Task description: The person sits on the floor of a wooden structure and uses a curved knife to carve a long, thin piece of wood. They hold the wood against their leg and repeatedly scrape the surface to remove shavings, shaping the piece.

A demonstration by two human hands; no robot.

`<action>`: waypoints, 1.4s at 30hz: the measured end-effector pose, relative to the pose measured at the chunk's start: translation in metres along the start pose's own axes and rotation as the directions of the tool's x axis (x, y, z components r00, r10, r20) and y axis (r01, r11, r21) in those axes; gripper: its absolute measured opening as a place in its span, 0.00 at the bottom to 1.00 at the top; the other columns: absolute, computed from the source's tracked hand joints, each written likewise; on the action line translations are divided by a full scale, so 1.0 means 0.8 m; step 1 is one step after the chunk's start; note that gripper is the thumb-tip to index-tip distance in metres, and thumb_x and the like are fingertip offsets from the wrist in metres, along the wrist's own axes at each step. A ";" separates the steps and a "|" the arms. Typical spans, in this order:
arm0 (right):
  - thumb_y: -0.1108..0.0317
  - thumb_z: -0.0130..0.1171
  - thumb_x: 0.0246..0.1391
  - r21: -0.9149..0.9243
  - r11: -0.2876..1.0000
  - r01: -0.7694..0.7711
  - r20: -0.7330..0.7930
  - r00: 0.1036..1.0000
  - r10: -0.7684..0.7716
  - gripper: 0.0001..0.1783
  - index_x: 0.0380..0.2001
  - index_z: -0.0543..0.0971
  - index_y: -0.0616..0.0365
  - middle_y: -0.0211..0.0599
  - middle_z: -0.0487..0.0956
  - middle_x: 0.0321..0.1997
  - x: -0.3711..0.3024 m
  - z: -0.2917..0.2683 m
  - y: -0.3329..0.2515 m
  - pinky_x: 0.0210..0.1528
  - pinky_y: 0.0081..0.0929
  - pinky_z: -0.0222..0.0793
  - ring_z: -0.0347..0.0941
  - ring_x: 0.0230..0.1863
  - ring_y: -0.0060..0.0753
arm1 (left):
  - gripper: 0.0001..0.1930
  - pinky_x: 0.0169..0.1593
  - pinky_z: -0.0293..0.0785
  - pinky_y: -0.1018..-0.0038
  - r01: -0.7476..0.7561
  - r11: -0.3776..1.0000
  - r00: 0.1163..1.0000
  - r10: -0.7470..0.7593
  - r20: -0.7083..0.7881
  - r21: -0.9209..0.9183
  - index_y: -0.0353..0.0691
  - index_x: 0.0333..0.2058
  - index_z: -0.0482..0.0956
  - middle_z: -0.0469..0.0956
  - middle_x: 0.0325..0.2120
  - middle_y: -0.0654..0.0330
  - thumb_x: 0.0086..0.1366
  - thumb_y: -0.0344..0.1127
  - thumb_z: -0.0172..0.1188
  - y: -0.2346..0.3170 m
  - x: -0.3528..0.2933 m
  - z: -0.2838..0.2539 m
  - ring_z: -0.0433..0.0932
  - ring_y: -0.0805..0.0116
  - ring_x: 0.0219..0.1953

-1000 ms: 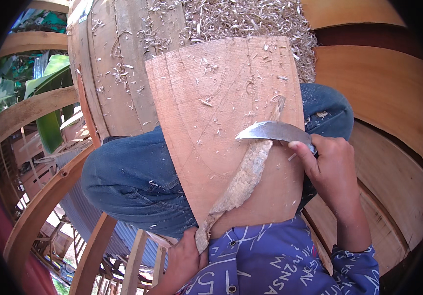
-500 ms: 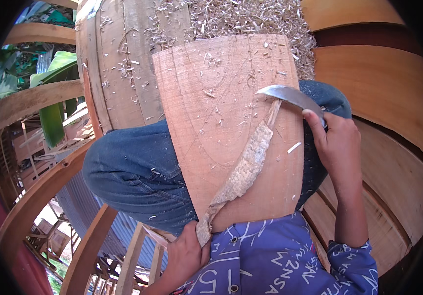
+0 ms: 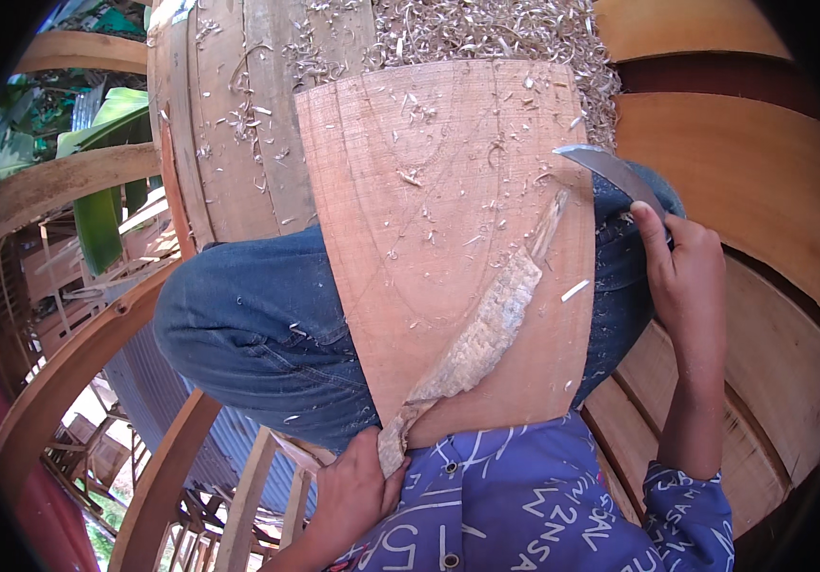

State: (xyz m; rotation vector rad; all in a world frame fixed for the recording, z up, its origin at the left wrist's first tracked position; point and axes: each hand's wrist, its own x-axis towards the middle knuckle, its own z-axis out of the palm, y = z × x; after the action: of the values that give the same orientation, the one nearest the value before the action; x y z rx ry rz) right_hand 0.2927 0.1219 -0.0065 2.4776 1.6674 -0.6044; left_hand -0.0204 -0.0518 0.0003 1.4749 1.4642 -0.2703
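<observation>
A: What's the largest thing there?
B: A pinkish-tan board (image 3: 362, 229) across the person's legs, narrowing toward its bottom edge, with faint curved lines drawn on it. Beyond its top edge lies a thick spread of curled shavings (image 3: 486, 29).

A: And the piece of wood?
B: The rough stick (image 3: 478, 336) slants from the board's bottom left corner up toward its right edge. I can't tell how much of it touches the board.

A: How does it look?
B: Broad and flaky in the middle, mottled grey and tan. Above that it steps down to a slim, smoother, paler point; below, it pinches to a crooked neck, then a small rough butt.

A: The hands?
B: The right hand (image 3: 686, 262), just off the right edge, is curled around a grip it hides, thumb raised along the base. The left hand (image 3: 357, 484) pinches the stick's butt by the bottom left corner.

A: Smaller things?
B: A curved knife (image 3: 610, 174), dull silver, its tip reaching over the right edge near the top right corner, apart from the stick. Lastly, a white sliver (image 3: 575, 291) by the right edge.
</observation>
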 end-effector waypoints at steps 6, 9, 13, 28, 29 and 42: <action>0.44 0.56 0.56 -0.071 0.955 0.288 0.046 0.957 -0.285 0.32 0.17 0.77 0.66 0.56 0.73 0.16 -0.036 0.030 0.003 0.25 0.46 0.67 0.72 0.21 0.59 | 0.25 0.29 0.73 0.56 0.025 0.999 0.998 -0.024 0.059 -0.027 0.32 0.49 0.63 0.76 0.27 0.42 0.59 0.38 0.63 0.006 0.004 -0.007 0.78 0.42 0.27; 0.44 0.56 0.57 -0.071 0.993 0.090 -0.015 0.996 -0.091 0.33 0.17 0.77 0.67 0.56 0.73 0.17 -0.002 0.017 0.012 0.24 0.45 0.67 0.72 0.21 0.59 | 0.25 0.29 0.72 0.53 0.023 0.998 0.997 -0.020 0.068 -0.053 0.33 0.50 0.61 0.76 0.25 0.41 0.59 0.35 0.62 0.003 0.004 -0.007 0.77 0.39 0.27; 0.44 0.56 0.56 0.046 0.984 0.170 0.078 0.982 -0.173 0.32 0.17 0.77 0.67 0.55 0.72 0.16 -0.028 0.010 -0.001 0.23 0.44 0.66 0.72 0.20 0.58 | 0.24 0.29 0.72 0.52 0.052 0.995 0.995 -0.044 0.094 -0.082 0.34 0.49 0.62 0.76 0.24 0.41 0.59 0.35 0.62 0.004 0.006 -0.010 0.77 0.38 0.27; 0.44 0.55 0.57 0.084 0.956 0.281 0.061 0.956 -0.287 0.31 0.17 0.77 0.64 0.54 0.73 0.16 -0.048 0.037 -0.015 0.24 0.44 0.67 0.73 0.21 0.58 | 0.13 0.34 0.70 0.55 0.128 0.902 0.964 -0.015 0.266 -0.413 0.39 0.44 0.66 0.76 0.25 0.41 0.66 0.37 0.55 -0.011 0.019 -0.032 0.76 0.36 0.33; 0.44 0.55 0.57 0.029 0.968 0.251 0.083 0.964 -0.253 0.31 0.18 0.78 0.65 0.55 0.73 0.16 -0.037 0.031 -0.011 0.24 0.43 0.67 0.73 0.21 0.57 | 0.12 0.33 0.70 0.56 0.125 0.894 0.963 -0.005 0.269 -0.430 0.39 0.44 0.66 0.75 0.25 0.42 0.66 0.37 0.55 -0.012 0.019 -0.031 0.76 0.36 0.33; 0.47 0.58 0.56 -0.043 0.978 0.202 0.044 0.979 -0.200 0.29 0.17 0.77 0.66 0.53 0.73 0.15 -0.013 0.023 -0.008 0.24 0.42 0.67 0.73 0.20 0.56 | 0.10 0.31 0.67 0.63 0.084 0.825 0.955 0.093 0.281 -0.559 0.36 0.41 0.65 0.71 0.21 0.45 0.69 0.36 0.52 -0.029 0.024 -0.026 0.74 0.43 0.26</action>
State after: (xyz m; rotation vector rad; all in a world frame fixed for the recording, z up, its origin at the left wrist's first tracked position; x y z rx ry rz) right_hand 0.2788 0.1096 -0.0187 2.2664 1.9086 -0.6218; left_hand -0.0452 -0.0296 -0.0146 0.9037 1.1571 -0.0362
